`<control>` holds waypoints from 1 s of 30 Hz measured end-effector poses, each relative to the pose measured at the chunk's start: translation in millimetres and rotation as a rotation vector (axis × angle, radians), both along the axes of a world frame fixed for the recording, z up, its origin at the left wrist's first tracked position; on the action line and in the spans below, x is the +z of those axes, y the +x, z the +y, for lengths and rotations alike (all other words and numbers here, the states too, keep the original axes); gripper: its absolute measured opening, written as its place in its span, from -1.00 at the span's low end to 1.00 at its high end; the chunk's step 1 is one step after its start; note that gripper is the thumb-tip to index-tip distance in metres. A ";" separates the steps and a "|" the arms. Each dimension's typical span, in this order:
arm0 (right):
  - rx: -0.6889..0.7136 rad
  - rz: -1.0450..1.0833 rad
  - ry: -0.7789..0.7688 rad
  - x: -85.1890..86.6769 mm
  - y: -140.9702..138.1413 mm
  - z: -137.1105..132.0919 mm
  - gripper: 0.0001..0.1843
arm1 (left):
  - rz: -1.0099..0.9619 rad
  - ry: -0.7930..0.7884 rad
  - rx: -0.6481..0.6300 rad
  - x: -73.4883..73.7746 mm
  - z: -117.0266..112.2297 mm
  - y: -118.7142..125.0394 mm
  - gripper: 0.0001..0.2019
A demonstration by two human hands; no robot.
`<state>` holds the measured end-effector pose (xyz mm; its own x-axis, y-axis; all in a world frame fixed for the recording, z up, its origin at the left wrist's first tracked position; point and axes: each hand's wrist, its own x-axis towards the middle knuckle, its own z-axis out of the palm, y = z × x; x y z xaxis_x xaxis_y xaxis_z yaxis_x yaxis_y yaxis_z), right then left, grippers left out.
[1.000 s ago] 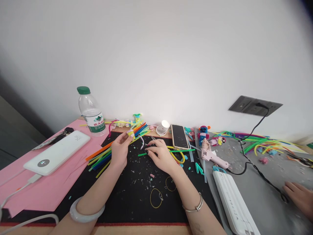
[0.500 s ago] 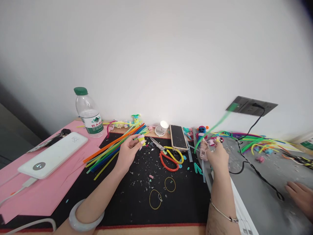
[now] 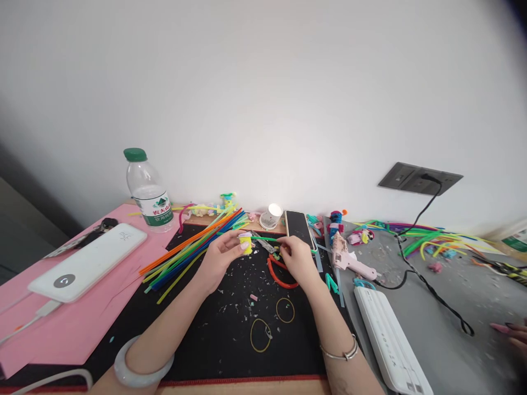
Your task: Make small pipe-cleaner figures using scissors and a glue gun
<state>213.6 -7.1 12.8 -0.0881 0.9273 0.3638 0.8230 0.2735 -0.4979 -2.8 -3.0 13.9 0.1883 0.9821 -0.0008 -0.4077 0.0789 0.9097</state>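
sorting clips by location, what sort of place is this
Likely a craft workspace: the left hand holds a small yellow piece, with a bundle of coloured sticks and a pale pink glue gun nearby.

The bare right hand (image 3: 298, 258) had returned from the pale pink glue gun (image 3: 352, 263), uncovering it and partly hiding the red-and-yellow-handled metal scissors (image 3: 285, 285). The long green fuzzy stem (image 3: 269, 239), formerly swung upward, stretched level between both hands. The bare left hand (image 3: 222, 257) had brought the small yellow-and-lilac fuzzy piece (image 3: 246, 245) rightward. A co-worker's hand (image 3: 517, 333) had shifted toward the right edge.
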 end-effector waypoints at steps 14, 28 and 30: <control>-0.016 -0.148 0.117 -12.3 -18.5 3.3 -0.65 | -0.164 -0.061 0.132 -2.8 6.6 0.3 -0.65; -0.208 0.401 0.295 9.2 -1.3 -4.5 -0.68 | -0.054 -0.155 0.163 -18.9 13.4 1.9 -0.82; -0.447 0.358 0.416 17.7 27.9 -6.9 -0.62 | -0.042 -0.135 0.163 -17.1 12.0 2.7 -0.82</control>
<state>241.5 -14.0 30.5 0.4602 0.6244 0.6312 0.7058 0.1739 -0.6867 -0.2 9.0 -3.1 0.0297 0.9910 -0.1304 -0.4622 0.1293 0.8773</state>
